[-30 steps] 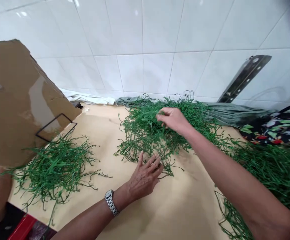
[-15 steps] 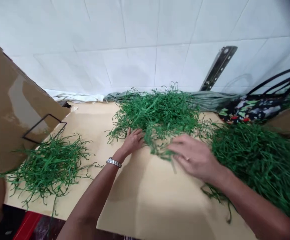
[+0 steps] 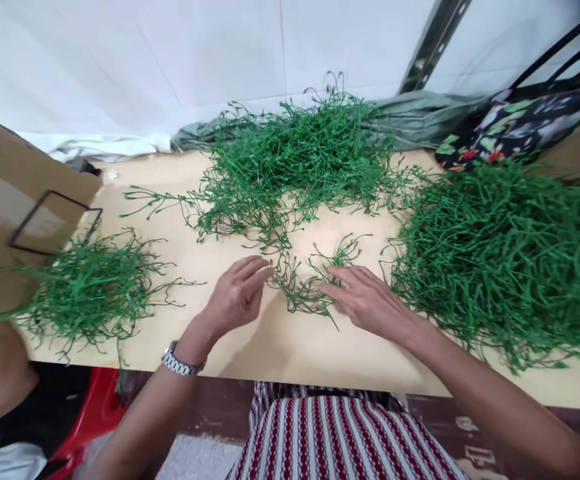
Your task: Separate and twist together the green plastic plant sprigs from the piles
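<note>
Cream runs the length of the table (image 3: 345, 360), on which green stems lie in separate heaps. Biggest is the right heap (image 3: 510, 253), dense and reaching beyond the right arm; next comes the back heap (image 3: 300, 147), piled against the cloth along the wall, then the looser left heap (image 3: 95, 287) beside the cardboard. Half a second ago the left hand (image 3: 237, 293) was up against the near side of the back heap and the right hand (image 3: 370, 300) was blurred; now both are closer to the person, facing each other. Between them lies a small bunch (image 3: 295, 287), drawn forward of the back heap, which seems to make its stems easier to handle singly. The left fingers curl toward the thumb and the right fingers reach over the bunch's edge; whether either hand pinches a stem, I cannot tell. Smallest is the metal watch (image 3: 183, 360) on the left wrist.
</note>
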A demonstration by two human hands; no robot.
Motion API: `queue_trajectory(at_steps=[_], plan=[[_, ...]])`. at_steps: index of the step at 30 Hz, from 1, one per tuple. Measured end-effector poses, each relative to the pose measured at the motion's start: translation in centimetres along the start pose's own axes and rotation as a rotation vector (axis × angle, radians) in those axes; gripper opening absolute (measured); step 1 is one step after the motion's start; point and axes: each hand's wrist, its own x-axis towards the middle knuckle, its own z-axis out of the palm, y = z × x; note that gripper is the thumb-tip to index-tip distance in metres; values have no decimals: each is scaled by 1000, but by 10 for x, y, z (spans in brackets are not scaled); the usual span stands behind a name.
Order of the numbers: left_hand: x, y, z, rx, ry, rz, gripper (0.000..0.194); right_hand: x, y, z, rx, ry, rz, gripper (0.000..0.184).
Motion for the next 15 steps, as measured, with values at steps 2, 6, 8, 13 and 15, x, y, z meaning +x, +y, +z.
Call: queue_trajectory(at_steps=[2,6,8,13,15], plan=[[3,27,6,-40,-64,33,38,-2,-1,1,39,47,-10,35],[8,58,26,-6,-147,45,31,-2,-2,-1,101,167,-46,25],[11,60,34,5,-63,32,19,0,-1,-3,131,238,-62,27],[23,48,26,5,191,0,15,14,4,-10,311,341,17,29],[25,43,17,46,263,33,22,20,7,-16,412,368,79,25]])
